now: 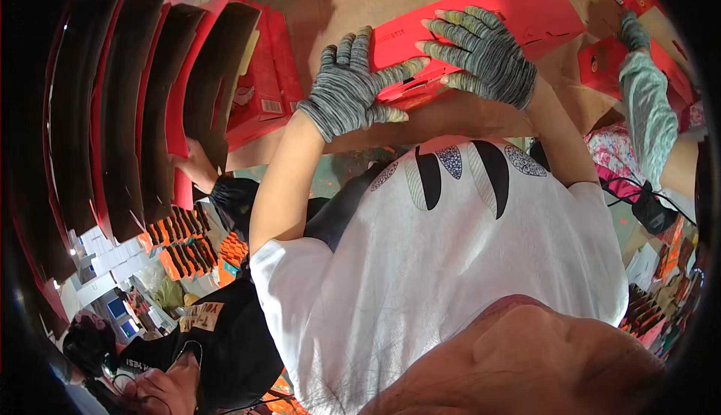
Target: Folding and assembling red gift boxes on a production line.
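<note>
Red flat carton blank (526, 9) lies on the brown cardboard-covered worktable (338, 2) just ahead of the person's chest, and both gloved hands are on its near edge. Its long axis runs across the view, rising slightly from the near-left corner toward the far right, with the broad printed face turned up and the flap end pointing at the person. The left hand (349, 88), in a grey knit glove, is pressed flat with fingers spread, its thumb pinning the lower folded flap (409, 92) at the blank's near-left corner. The right hand (484, 54), gloved the same way, lies palm down over the sheet with fingers splayed toward the left, holding the panel still rather than gripping it. Judging from how things lie, the folding is at an early stage: only the small end flap looks creased over, while the main panels are flat and unformed, so the box body, its sides and its closing all seem yet to be made. At the left, a stack of red-and-black folded sleeves (150, 99) stands on edge, and another person's bare hand (197, 166) reaches under it. At the far right a co-worker's gloved hand (635, 32) touches other red cartons (601, 58). More red blanks (259, 84) lie beside the stack.
</note>
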